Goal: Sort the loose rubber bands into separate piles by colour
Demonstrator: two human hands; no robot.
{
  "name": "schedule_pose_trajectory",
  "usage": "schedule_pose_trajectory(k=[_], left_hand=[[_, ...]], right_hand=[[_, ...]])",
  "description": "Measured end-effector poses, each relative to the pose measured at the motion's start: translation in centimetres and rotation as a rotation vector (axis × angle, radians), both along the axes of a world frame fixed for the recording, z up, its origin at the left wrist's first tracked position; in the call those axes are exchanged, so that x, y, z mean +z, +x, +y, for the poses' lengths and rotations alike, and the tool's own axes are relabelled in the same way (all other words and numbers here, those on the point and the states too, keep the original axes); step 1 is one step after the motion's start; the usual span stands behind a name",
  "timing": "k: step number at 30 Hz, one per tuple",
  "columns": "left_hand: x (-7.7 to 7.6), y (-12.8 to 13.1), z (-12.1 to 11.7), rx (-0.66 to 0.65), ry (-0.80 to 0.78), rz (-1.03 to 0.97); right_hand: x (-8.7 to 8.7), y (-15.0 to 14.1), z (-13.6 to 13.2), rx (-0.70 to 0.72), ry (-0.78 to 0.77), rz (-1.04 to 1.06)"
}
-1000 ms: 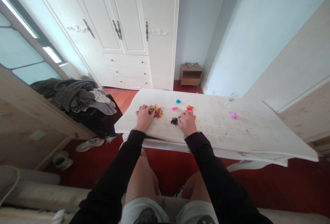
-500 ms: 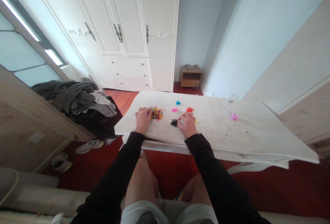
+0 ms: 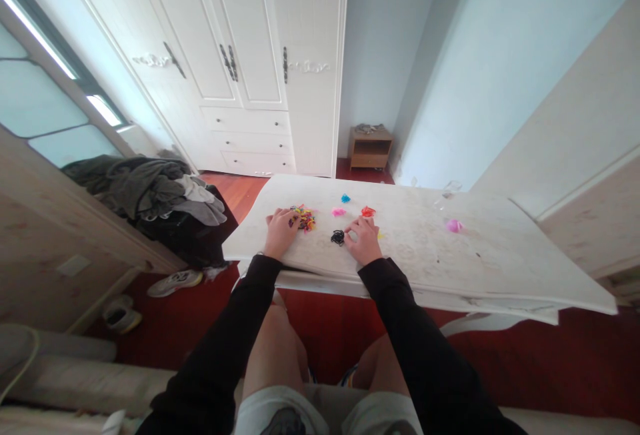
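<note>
Left fingers (image 3: 287, 216) are shifting rightward since the earlier frame, now overlapping the multicolored pile's (image 3: 307, 219) near edge. Right fingers (image 3: 361, 225) are curling; black pile (image 3: 337, 237) is lying just left of them. Cannot tell either grasp.

On my remote head feed, my left hand (image 3: 281, 229) is curled at the left edge of a multicoloured pile (image 3: 307, 220). My right hand (image 3: 363, 239) just beside a black cluster (image 3: 337, 237); grip unclear to me. Beyond, on the white surface (image 3: 415, 258), 3 small clumps: red clump (image 3: 368, 211), pink clump (image 3: 339, 212), blue clump (image 3: 345, 199). Further right, 1 pink-purple lump (image 3: 455, 226). White wardrobe (image 3: 313, 108) behind.
</note>
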State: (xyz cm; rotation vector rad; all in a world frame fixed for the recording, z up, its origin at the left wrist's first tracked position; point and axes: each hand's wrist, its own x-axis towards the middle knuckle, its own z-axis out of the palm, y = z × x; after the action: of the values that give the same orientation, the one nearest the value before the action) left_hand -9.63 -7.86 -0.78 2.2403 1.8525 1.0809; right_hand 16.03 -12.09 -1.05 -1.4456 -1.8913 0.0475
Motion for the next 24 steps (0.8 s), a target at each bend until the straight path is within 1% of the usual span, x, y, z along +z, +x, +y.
schedule_pose_trajectory(k=[4, 11, 14, 19, 22, 24], left_hand=[[0.0, -0.1, 0.1, -0.018, -0.006, -0.007], [-0.1, -0.1, 0.2, 0.049, 0.012, -0.073], [0.1, -0.2, 0.1, 0.051, 0.028, -0.114], [0.6, 0.0, -0.4, 0.026, 0.06, -0.209], [0.5, 1.3, -1.2, -0.019, 0.045, -0.338], [0.3, 2.6, -1.9, -0.095, 0.019, -0.421]], right_hand=[[-0.1, 0.0, 0.0, -0.001, -0.007, 0.002], [0.1, 0.0, -0.1, 0.005, -0.019, 0.013], [0.1, 0.0, -0.1, 0.004, -0.023, 0.013], [0.1, 0.0, 0.1, 0.011, -0.005, 0.01], [0.3, 0.0, 0.1, 0.044, 0.013, 0.001], [0.4, -0.1, 0.0, 0.08, 0.019, -0.005]])
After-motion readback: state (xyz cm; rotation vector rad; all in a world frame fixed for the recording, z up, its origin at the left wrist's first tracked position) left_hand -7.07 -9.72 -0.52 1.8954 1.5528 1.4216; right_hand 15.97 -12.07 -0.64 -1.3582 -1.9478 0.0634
